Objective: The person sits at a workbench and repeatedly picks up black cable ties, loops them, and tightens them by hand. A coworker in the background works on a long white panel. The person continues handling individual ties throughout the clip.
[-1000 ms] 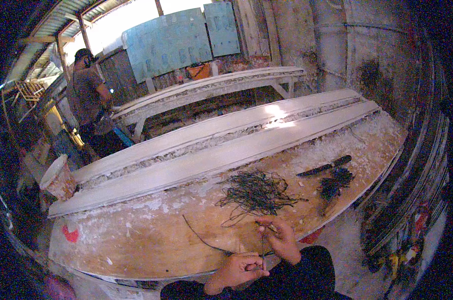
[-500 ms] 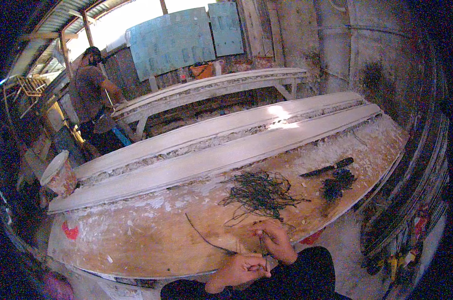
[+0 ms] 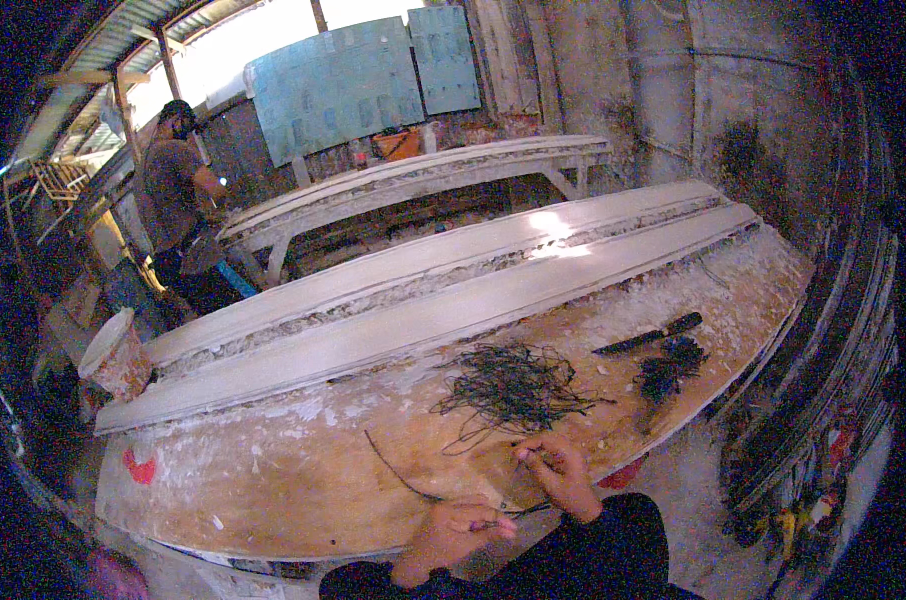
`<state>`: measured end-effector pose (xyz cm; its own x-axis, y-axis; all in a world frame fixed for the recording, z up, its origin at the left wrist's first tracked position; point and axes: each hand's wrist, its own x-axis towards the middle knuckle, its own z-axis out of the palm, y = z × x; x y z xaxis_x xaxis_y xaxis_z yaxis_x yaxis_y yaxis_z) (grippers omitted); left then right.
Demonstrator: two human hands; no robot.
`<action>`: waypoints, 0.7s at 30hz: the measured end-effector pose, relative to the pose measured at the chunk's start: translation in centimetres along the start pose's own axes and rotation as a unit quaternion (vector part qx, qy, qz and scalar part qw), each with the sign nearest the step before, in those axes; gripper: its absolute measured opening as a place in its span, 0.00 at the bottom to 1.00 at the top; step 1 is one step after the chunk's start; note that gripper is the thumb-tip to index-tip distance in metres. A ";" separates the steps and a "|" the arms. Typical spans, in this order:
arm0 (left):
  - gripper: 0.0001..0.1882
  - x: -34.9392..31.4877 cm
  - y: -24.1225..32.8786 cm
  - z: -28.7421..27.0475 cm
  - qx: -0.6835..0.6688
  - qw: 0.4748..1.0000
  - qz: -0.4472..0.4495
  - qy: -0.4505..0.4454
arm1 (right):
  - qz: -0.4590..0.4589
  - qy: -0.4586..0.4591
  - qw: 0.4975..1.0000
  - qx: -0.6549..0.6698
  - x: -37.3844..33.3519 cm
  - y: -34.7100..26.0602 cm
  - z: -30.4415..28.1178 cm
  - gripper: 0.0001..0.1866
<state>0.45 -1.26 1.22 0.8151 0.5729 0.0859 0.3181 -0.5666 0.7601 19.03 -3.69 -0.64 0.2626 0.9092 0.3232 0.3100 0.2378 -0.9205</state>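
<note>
Near the front edge of the board, my left hand [image 3: 461, 532] is closed on a dark cord [image 3: 398, 475]. One length of it trails up and left over the wood, and a short piece sticks out to the right of my fingers. Higher and to the right, my right hand [image 3: 561, 478] is pinched closed; a small dark bit shows at its fingertips, too small to name. Just beyond it lies a loose tangle of dark cord [image 3: 518, 390]. A knife with a black handle [image 3: 653, 335] rests further right, beside a small dark bundle [image 3: 670, 368].
The worn wooden board [image 3: 293, 490] carries two long pale planks [image 3: 453, 290]. A stained bucket [image 3: 118, 355] stands at its left end, and a red patch [image 3: 139, 467] marks the wood. Across the room, a person [image 3: 178, 190] stands by a long bench [image 3: 373, 195].
My right hand has moved up and away from my left, toward the cord tangle. My left hand has shifted slightly left with the cord. The person's forearm has risen off the far bench.
</note>
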 end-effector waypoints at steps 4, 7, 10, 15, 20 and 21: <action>0.07 -1.3 -0.2 -1.6 -0.123 0.965 -0.134 0.188 | -0.039 -0.016 0.999 0.030 0.1 -0.6 -0.3 0.06; 0.06 -1.5 -1.0 -2.3 -0.185 0.918 -0.153 0.315 | -0.092 -0.078 0.991 -0.059 -0.2 -1.3 -0.9 0.06; 0.06 -1.7 -2.1 -3.0 -0.219 0.896 -0.136 0.362 | -0.092 -0.118 0.987 -0.054 -0.6 -2.0 -0.4 0.06; 0.05 -1.9 -2.5 -3.6 -0.197 0.893 -0.119 0.387 | -0.163 -0.190 0.965 -0.079 -0.6 -2.6 0.4 0.06; 0.03 -1.9 -3.2 -4.0 -0.252 0.884 -0.092 0.383 | -0.209 -0.232 0.946 -0.085 -0.4 -2.7 0.5 0.06; 0.03 -1.9 -3.5 -3.9 -0.269 0.878 -0.087 0.385 | -0.221 -0.235 0.943 -0.080 -0.4 -2.7 0.6 0.06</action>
<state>-4.09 1.91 0.92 0.1415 0.9715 0.1903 -0.0384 -0.1867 0.9817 17.56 -4.54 1.55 -0.3475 0.7930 0.5004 0.4385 0.6091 -0.6608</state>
